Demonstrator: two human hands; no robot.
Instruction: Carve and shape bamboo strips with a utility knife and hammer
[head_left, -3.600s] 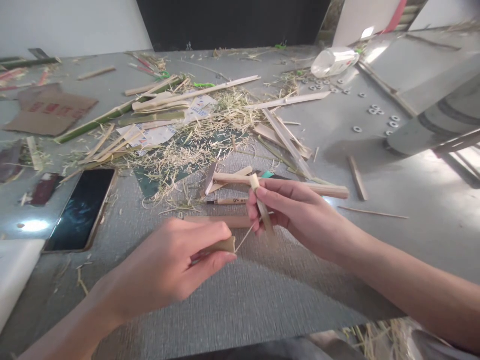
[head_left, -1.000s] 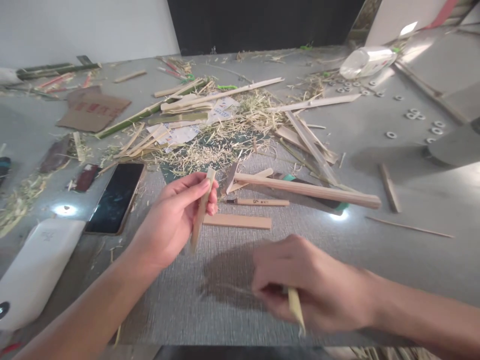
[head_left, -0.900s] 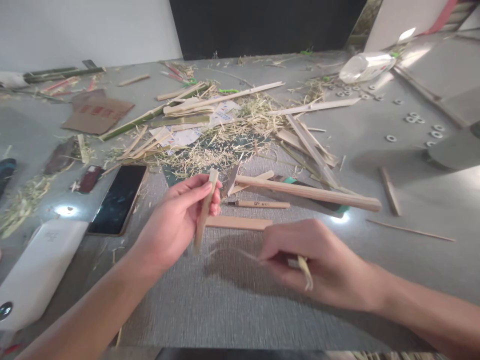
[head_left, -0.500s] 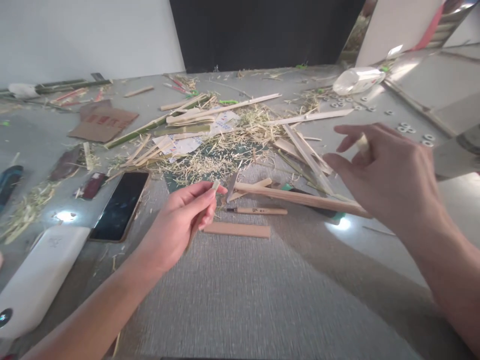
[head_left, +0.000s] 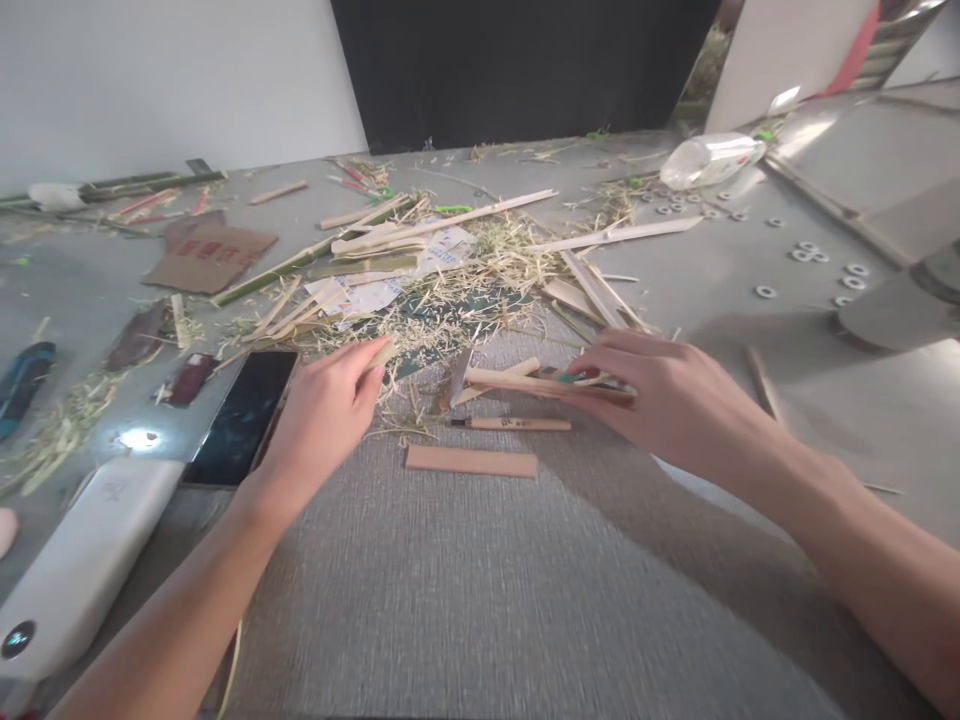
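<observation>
My left hand (head_left: 330, 405) is closed, pinching a short pale bamboo piece (head_left: 381, 353) between thumb and fingers above the shavings. On the right, my right hand (head_left: 649, 390) reaches low over the table, with its fingers bent around a dark tool with green ends (head_left: 619, 390). Its thumb lies by the wooden handle of a small hammer (head_left: 517, 381); the rest of that handle is hidden by the hand. A carving knife with a wooden handle (head_left: 521, 424) lies nearer me, in front of the hammer. Below it lies a flat brown strip (head_left: 471, 461).
Bamboo shavings (head_left: 442, 325) and split strips (head_left: 450, 222) cover a dark green mat. A phone (head_left: 244, 415) and a white power bank (head_left: 90, 560) lie at left. Several white rings (head_left: 806, 252), a clear bottle (head_left: 709, 160) and a grey cylinder (head_left: 911, 295) are at right.
My right hand has come down and left from the air to the dark tool beside the hammer. My left hand has moved slightly left and up, still holding the bamboo piece.
</observation>
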